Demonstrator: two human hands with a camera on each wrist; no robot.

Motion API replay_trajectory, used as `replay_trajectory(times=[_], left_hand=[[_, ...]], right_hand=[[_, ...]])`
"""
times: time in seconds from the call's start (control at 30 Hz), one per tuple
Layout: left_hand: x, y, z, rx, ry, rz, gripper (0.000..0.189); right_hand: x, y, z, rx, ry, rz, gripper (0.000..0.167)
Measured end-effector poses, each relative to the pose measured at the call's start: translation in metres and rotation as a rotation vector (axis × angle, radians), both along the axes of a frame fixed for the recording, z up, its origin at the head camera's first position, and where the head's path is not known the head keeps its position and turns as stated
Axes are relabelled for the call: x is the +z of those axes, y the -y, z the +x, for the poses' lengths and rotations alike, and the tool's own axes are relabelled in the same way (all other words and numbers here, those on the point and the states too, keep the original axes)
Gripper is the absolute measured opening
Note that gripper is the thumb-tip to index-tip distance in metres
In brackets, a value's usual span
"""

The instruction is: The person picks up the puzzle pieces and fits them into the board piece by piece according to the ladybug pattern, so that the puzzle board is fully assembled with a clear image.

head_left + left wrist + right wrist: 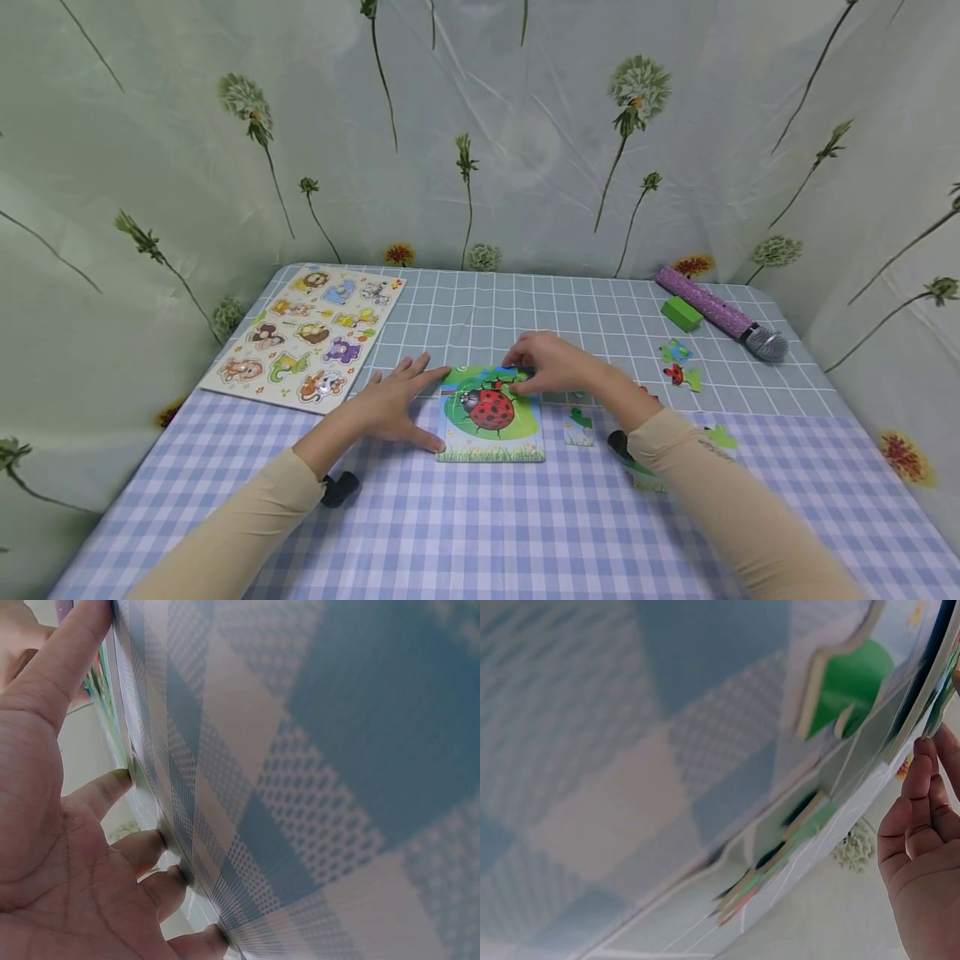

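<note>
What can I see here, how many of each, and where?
Ladybird puzzle: one, green and red, mid-table
Loose puzzle pieces: at least five, multicoloured, right of it, some partly hidden
Animal puzzle board: one, cream, far left
Microphone: one, purple and silver, far right
Block: one, green, beside the microphone
Gingham cloth: one, blue-white, near part of table
Grid-patterned covering: one, grey, far part
Flower-printed backdrop: one, pale, behind
Sleeves: two, beige, on both arms
Left hand: one, bare, at the puzzle's left edge
Right hand: one, bare, fingers pinching a piece at its upper right
</note>
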State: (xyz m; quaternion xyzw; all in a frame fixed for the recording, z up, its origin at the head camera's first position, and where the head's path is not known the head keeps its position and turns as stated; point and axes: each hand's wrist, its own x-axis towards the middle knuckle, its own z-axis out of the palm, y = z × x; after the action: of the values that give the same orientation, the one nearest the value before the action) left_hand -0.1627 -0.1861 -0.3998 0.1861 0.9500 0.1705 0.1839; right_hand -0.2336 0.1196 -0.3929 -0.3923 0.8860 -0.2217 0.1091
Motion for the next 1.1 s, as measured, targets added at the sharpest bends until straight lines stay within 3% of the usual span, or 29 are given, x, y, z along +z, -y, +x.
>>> replay_trajectory(times=[0.77,1.1], left_hand=[[-0.004,0.001,-0.002,-0.002,0.001,0.003,0.121],[-0.001,0.001,0.000,-0.002,0.021,0.024,0.122]], right_hand=[[-0.001,0.016,0.003,0.043,-0.018,-0.001,0.034],[-0.001,0.022,0.002,0.041,0.022,0.017,0.035]])
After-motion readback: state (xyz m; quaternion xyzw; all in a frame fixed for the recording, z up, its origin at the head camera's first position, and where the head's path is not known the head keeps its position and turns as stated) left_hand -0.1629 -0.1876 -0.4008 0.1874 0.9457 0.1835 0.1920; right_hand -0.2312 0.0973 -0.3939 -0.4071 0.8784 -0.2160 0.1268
